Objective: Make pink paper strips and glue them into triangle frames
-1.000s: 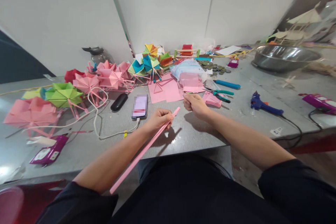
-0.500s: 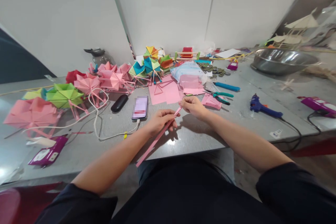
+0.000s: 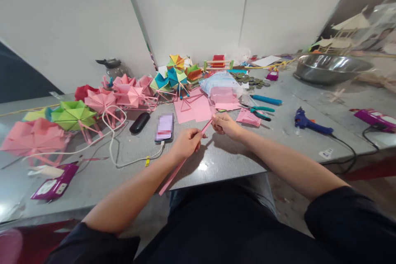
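A long, narrow pink paper strip (image 3: 172, 179) runs slantwise over the table's near edge. My left hand (image 3: 187, 143) is closed around it, thumb on top, and hides its middle. At the strip's upper end, my right hand (image 3: 225, 125) pinches the tip between thumb and fingers. Just beyond the hands lie flat pink paper sheets (image 3: 198, 109), with a thin pink triangle frame on them. A stack of small pink paper pieces (image 3: 248, 118) sits right of my right hand, with green-handled pliers (image 3: 260, 111) resting by it. Left of my left hand is a phone (image 3: 164, 127) on a white cable.
Folded paper models in pink (image 3: 35, 138) and green (image 3: 74, 114) line the left side. A blue glue gun (image 3: 312, 123), a purple power strip (image 3: 374, 119) and a metal bowl (image 3: 334, 69) stand at right. Another purple power strip (image 3: 55, 183) is at front left. A black case (image 3: 140, 123) lies near the phone.
My left hand has closed more tightly around the strip, its fingers now curled under. My right hand still pinches the upper end. The view has shifted slightly.
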Demonstrator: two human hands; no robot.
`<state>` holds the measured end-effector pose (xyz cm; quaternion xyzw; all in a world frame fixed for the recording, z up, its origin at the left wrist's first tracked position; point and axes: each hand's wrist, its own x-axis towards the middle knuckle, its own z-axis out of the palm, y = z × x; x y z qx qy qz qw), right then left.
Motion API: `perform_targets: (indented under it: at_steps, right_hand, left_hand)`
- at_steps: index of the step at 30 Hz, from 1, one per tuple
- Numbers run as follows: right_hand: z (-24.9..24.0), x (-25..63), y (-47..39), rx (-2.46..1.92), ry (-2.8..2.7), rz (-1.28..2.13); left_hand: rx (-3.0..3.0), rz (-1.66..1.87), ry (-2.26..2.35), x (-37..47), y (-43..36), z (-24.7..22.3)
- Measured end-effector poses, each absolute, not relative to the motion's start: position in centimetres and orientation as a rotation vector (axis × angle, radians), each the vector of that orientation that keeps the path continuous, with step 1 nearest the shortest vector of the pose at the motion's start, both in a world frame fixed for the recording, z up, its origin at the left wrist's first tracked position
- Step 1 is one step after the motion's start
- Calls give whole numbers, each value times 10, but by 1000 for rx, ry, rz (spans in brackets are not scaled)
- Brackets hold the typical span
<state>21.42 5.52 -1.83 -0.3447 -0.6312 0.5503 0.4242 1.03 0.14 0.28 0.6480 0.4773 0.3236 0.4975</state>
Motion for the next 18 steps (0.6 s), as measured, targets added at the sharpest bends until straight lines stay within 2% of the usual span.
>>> perform_targets:
  at_steps: [10,14,18]
  right_hand:
    - [-24,205,45,-967,-1621,1394]
    - [-22,200,43,-1072,-1697,1289]
    - [2,204,36,-1174,-1826,1087]
  left_hand:
    - [1411,721,1165,12,6,1]
    - [1326,701,1152,11,8,-2]
    - [1261,728,1143,8,11,-5]
